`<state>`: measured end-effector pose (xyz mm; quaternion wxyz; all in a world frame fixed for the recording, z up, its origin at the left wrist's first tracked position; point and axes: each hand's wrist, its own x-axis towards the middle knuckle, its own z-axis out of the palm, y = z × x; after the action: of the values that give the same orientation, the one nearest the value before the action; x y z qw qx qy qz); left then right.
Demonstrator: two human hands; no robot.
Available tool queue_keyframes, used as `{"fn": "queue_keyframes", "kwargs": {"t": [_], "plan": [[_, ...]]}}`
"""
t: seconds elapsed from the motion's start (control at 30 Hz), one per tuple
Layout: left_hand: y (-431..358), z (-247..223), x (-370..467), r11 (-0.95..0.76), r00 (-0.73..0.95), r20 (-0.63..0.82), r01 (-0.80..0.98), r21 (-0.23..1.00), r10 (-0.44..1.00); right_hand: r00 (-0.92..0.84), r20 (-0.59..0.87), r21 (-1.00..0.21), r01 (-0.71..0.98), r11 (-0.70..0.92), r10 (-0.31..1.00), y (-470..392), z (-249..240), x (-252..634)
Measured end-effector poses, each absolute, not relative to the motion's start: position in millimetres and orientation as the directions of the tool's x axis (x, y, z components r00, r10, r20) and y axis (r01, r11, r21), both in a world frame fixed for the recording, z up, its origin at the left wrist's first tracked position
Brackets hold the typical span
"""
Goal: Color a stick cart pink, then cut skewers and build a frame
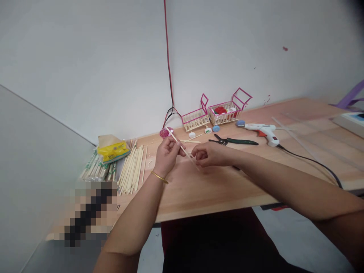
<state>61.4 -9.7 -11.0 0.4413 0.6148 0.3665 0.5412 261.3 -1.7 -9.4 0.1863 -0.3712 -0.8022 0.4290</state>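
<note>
A thin pale wooden stick (173, 135) slants above the table, its upper end pointing to the back left. My left hand (167, 154) is closed, pinching it between thumb and fingers near the middle. My right hand (209, 154) is closed too, with its fingertips gripping the stick's lower end, which is slightly blurred. Behind the hands, a few loose sticks (193, 141) lie on the table. Green-handled cutting pliers (239, 141) rest just beyond my right hand, jaws toward the left.
Two small stick-built carts, one plain (196, 120) and one filled (224, 112), stand against the wall. A white glue gun (269, 132) with a trailing cord lies right. Left are a pile of sticks (131, 170), a yellow tissue pack (113, 151) and wrapped bundles (92, 167).
</note>
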Motion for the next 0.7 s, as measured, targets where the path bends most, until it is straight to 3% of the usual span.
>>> {"fn": "queue_keyframes", "kwargs": {"t": [0.1, 0.33, 0.53, 0.7], "plan": [[-11, -10, 63, -0.369, 0.144, 0.367, -0.013, 0.929, 0.919, -0.716, -0.038, -0.832, 0.409, 0.375, 0.697, -2, -8, 261], [-16, -5, 65, -0.413, 0.243, 0.377, 0.119, 0.903, 0.894, -0.685, -0.004, -0.852, 0.384, 0.356, 0.729, -2, -16, 254], [-17, -4, 65, -0.532, 0.447, 0.323, 0.500, 0.683, 0.834, -0.640, 0.131, -0.719, 0.464, 0.517, 0.757, 3, -19, 258], [-15, -12, 68, -0.509, 0.462, 0.271, 0.533, 0.675, 0.844, -0.639, 0.157, -0.652, 0.506, 0.565, 0.753, 6, -26, 257]]}}
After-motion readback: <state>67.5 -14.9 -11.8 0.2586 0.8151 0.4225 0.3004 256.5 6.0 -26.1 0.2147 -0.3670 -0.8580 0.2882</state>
